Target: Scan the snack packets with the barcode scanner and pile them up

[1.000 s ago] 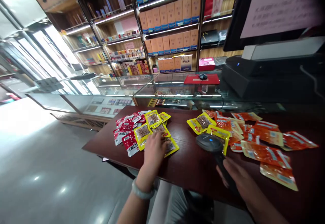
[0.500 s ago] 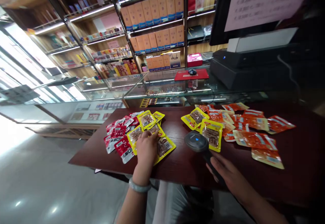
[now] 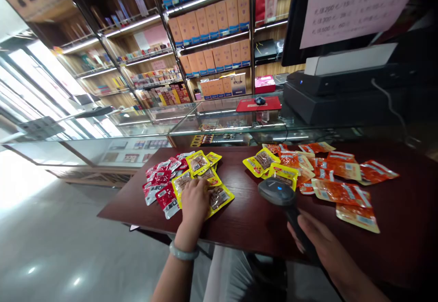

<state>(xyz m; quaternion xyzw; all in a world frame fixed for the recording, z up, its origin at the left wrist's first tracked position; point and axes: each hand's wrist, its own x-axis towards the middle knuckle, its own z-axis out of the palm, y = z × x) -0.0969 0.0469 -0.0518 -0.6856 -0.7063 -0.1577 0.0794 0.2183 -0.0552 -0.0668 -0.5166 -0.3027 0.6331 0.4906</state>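
My left hand is over a pile of yellow snack packets, its fingers curled down onto a yellow packet at the near side; the fingertips are partly hidden. Beside that pile, to the left, lie several red-and-white packets. In my right hand is a black barcode scanner, gripped by the handle, a blue light showing on its head. The scanner head overlaps the view of a second group of yellow packets. Orange packets lie spread at the right.
All the packets lie on a dark wooden table. Behind it stands a glass counter with a red mat and a mouse. A monitor with a paper sheet is at the upper right. Stocked shelves line the back.
The scanner in my right hand has shifted slightly right, covering more of one yellow packet. My left hand and the packet under it have edged a little left. The view has tilted slightly.
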